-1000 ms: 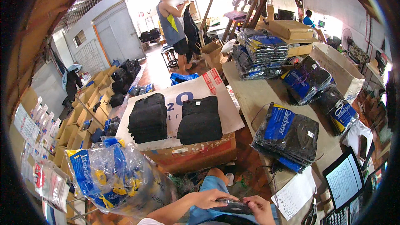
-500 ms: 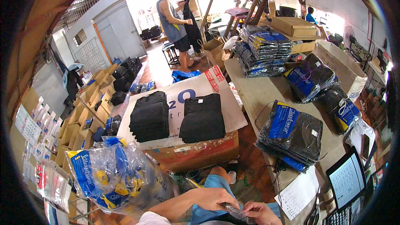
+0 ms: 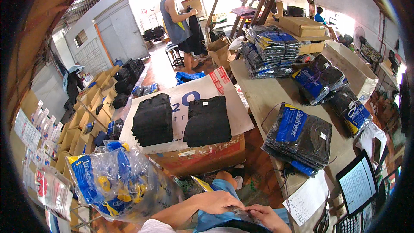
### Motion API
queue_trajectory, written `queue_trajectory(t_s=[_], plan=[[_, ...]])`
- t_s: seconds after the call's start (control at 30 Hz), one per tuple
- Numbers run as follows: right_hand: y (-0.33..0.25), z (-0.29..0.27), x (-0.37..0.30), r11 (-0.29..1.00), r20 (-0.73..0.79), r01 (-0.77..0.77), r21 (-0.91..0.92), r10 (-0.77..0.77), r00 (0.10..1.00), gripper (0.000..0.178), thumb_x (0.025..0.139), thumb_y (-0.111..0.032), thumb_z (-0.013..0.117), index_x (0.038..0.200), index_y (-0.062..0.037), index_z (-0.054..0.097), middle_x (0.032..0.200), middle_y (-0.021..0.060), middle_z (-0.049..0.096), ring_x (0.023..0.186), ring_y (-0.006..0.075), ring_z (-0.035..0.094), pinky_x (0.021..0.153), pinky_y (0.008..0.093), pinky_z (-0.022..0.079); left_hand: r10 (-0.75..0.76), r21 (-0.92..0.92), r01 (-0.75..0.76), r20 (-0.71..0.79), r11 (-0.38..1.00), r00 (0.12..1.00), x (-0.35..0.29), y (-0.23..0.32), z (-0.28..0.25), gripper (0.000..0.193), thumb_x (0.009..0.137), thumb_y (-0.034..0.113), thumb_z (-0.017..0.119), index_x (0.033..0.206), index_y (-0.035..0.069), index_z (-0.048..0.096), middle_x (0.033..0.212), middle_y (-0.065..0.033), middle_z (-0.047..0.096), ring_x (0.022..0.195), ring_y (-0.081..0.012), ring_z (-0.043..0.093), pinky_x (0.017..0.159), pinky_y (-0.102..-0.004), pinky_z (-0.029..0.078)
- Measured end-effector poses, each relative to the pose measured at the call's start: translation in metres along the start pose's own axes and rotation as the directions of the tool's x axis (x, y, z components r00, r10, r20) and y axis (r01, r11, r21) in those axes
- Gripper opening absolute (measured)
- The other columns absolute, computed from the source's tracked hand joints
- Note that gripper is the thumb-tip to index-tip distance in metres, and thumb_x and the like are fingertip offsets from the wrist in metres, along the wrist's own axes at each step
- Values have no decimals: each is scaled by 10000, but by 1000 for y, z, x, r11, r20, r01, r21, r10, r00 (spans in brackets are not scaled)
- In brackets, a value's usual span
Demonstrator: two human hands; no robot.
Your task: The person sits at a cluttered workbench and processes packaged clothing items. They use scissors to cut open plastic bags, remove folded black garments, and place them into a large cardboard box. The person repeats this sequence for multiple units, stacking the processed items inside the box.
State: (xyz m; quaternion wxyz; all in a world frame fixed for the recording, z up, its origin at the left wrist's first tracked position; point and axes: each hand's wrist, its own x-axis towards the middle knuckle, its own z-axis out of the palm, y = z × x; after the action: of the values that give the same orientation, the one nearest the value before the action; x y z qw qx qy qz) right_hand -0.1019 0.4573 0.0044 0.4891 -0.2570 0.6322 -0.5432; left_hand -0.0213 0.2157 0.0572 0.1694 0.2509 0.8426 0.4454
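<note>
Low in front of my body, my left hand (image 3: 219,202) and my right hand (image 3: 264,215) meet over my lap. Both have closed fingers on a small, greyish, crumpled piece; it looks like clear plastic, but its kind is uncertain. Part of it is hidden under the fingers. Ahead of my hands, two stacks of folded black garments, a left stack (image 3: 152,120) and a right stack (image 3: 208,123), lie on a flat cardboard sheet (image 3: 239,123) over a carton (image 3: 215,154). By my left forearm is a large heap of clear plastic bags (image 3: 118,183) with blue and yellow printing.
To the right, a long table (image 3: 254,90) bears bagged black garments (image 3: 299,138), a handwritten paper (image 3: 306,198) and a monitor (image 3: 357,183). Rows of open cartons (image 3: 82,118) stand at left. Beyond the cardboard sheet, another person (image 3: 177,21) stands holding a black garment (image 3: 196,34).
My hands have come closer together, with the fingers meeting over the crumpled piece. The standing person has turned slightly and holds the black garment lower. The view has shifted a little.
</note>
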Motion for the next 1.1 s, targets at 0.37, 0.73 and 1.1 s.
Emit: queue_trajectory(t_s=[0.37, 0.73, 1.1], plan=[[28, -9, -2, 913, 10, -89, 398, 92, 996, 158, 808, 65, 625, 955, 11, 645, 996, 69, 632, 918, 153, 578, 846, 280, 441, 38, -159, -48, -65, 986, 997, 15, -1, 3, 284, 831, 56, 622, 1111, 27, 590, 893, -164, 661, 798, -306, 637, 680, -369, 469], [15, 3, -4, 876, -89, 110, 470, -76, 993, 83, 821, -2, 648, 904, 0, 649, 944, 93, 639, 868, 171, 584, 833, 297, 441, -112, -192, 103, -35, 976, 993, 5, -1, -4, 320, 799, 98, 681, 1102, 24, 608, 963, -154, 663, 830, -282, 645, 711, -346, 486], [-76, -17, -53, 915, -359, 262, -308, -366, 858, 180, 918, -172, 564, 958, -3, 612, 911, 51, 605, 868, 140, 555, 788, 290, 442, -196, 74, 241, -376, 968, 906, -21, 13, -37, 386, 735, 351, 775, 764, -1, 618, 646, -183, 578, 582, -343, 566, 538, -377, 432]])
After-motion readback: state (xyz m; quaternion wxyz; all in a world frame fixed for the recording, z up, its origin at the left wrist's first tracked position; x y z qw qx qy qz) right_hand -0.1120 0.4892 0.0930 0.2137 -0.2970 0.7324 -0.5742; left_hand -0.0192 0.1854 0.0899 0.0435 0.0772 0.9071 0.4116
